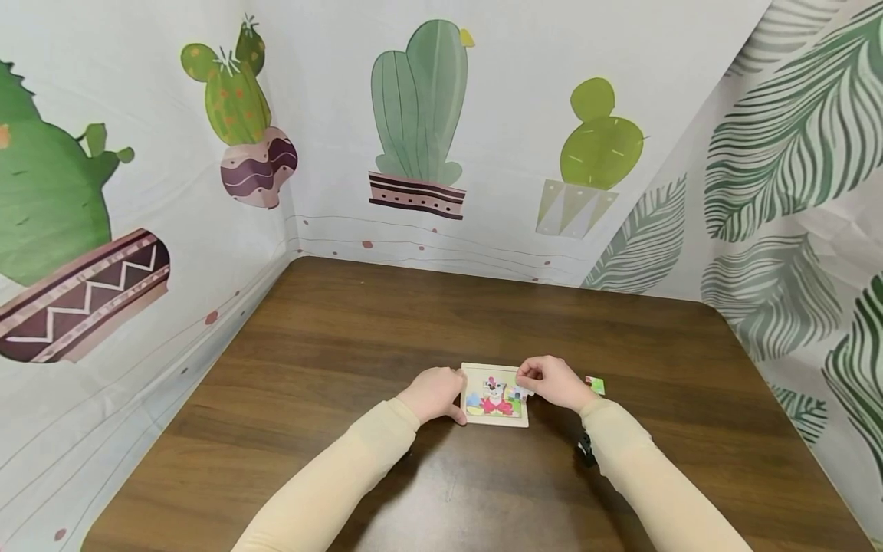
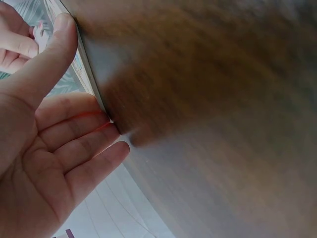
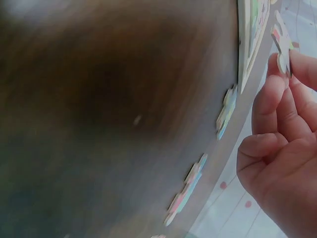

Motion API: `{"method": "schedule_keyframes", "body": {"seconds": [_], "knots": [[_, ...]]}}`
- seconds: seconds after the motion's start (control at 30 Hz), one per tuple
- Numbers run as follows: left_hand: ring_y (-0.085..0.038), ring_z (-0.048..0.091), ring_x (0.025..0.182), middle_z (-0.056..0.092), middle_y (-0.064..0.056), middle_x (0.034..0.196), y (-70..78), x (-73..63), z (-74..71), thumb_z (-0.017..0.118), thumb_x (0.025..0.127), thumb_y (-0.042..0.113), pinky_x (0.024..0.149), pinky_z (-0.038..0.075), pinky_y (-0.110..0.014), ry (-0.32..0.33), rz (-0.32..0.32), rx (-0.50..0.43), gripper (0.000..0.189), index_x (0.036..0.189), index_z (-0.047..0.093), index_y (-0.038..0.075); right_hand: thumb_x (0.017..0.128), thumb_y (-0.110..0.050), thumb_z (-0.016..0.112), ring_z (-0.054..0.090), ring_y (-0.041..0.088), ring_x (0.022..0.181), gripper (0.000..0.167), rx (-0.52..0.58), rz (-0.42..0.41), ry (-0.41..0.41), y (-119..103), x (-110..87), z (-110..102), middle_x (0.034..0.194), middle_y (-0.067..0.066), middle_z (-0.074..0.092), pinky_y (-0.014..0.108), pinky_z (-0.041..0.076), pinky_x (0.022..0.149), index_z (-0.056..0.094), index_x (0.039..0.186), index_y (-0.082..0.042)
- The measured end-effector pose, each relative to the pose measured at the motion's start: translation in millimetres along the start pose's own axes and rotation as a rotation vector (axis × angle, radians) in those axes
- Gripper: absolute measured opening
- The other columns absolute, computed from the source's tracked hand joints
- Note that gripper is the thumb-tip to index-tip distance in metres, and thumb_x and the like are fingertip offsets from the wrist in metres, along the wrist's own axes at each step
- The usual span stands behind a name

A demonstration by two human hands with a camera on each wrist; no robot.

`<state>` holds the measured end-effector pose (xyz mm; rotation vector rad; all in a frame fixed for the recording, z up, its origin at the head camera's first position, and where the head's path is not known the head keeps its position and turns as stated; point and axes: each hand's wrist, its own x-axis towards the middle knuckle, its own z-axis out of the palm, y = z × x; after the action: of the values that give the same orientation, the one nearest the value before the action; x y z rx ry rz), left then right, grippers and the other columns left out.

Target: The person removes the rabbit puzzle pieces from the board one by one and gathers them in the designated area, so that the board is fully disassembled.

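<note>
A shallow wooden puzzle tray [image 1: 493, 423] lies on the table, partly filled with pieces forming a cartoon animal in pink. My left hand [image 1: 436, 393] holds the tray's left side, thumb at the near corner and fingertips against the edge. Over the tray's right side, my right hand [image 1: 556, 381] pinches a jigsaw piece [image 3: 283, 43] between thumb and fingertips. The right wrist view shows that piece raised off the table, standing on edge. Part of the picture is hidden by the right hand in the head view.
One loose jigsaw piece [image 3: 227, 113] lies close to the tray; another piece [image 3: 185, 191] lies farther off, and part of a third shows at the bottom edge. The brown wooden table [image 1: 345, 322] meets cactus-print cloth [image 1: 331, 153] at the back and sides.
</note>
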<state>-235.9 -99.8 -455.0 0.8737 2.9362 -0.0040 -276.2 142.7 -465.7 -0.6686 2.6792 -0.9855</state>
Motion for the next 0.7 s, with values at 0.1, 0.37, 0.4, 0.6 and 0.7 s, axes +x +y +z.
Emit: {"method": "schedule_keyframes", "body": {"seconds": [0.1, 0.37, 0.4, 0.6, 0.7], "knots": [[-0.017, 0.065, 0.075, 0.069, -0.005, 0.094, 0.0, -0.5, -0.3, 0.082, 0.063, 0.049, 0.069, 0.052, -0.029, -0.002, -0.003, 0.000, 0.050, 0.090, 0.063, 0.011, 0.088, -0.013, 0.066, 0.049, 0.012, 0.066, 0.005, -0.011, -0.013, -0.011, 4.9, -3.1, -1.5, 0.073, -0.003, 0.058, 0.025, 0.042, 0.059, 0.066, 0.085, -0.009], [-0.016, 0.065, 0.074, 0.070, -0.005, 0.096, -1.1, 0.0, 2.7, 0.081, 0.063, 0.050, 0.069, 0.052, -0.029, 0.013, 0.007, 0.016, 0.050, 0.089, 0.064, 0.011, 0.087, -0.011, 0.067, 0.048, 0.010, 0.063, 0.005, -0.027, -0.026, -0.046, 16.3, -13.0, -6.7, 0.071, -0.005, 0.059, 0.024, 0.041, 0.057, 0.067, 0.082, -0.010], [-0.016, 0.066, 0.074, 0.070, -0.005, 0.097, -1.3, 0.2, 2.9, 0.081, 0.063, 0.050, 0.069, 0.052, -0.029, 0.014, 0.009, 0.015, 0.050, 0.089, 0.064, 0.011, 0.087, -0.011, 0.067, 0.047, 0.009, 0.063, 0.005, -0.026, -0.030, -0.050, 17.0, -13.8, -7.3, 0.071, -0.005, 0.059, 0.024, 0.041, 0.057, 0.067, 0.082, -0.009], [-0.017, 0.066, 0.077, 0.070, -0.007, 0.104, -1.1, 0.6, 2.1, 0.081, 0.063, 0.050, 0.071, 0.052, -0.028, 0.003, 0.001, 0.013, 0.050, 0.089, 0.065, 0.011, 0.086, -0.011, 0.068, 0.047, 0.008, 0.062, 0.006, -0.031, -0.034, -0.047, 19.1, -16.3, -7.8, 0.070, -0.005, 0.059, 0.024, 0.040, 0.056, 0.068, 0.080, -0.009], [-0.017, 0.067, 0.078, 0.070, -0.007, 0.104, -0.6, 0.3, 1.0, 0.081, 0.063, 0.050, 0.072, 0.052, -0.029, -0.001, -0.007, 0.008, 0.052, 0.092, 0.065, 0.010, 0.084, -0.011, 0.069, 0.047, 0.008, 0.062, 0.005, -0.042, -0.038, -0.042, 20.5, -16.5, -8.2, 0.070, -0.005, 0.060, 0.024, 0.040, 0.056, 0.070, 0.080, -0.009]]}}
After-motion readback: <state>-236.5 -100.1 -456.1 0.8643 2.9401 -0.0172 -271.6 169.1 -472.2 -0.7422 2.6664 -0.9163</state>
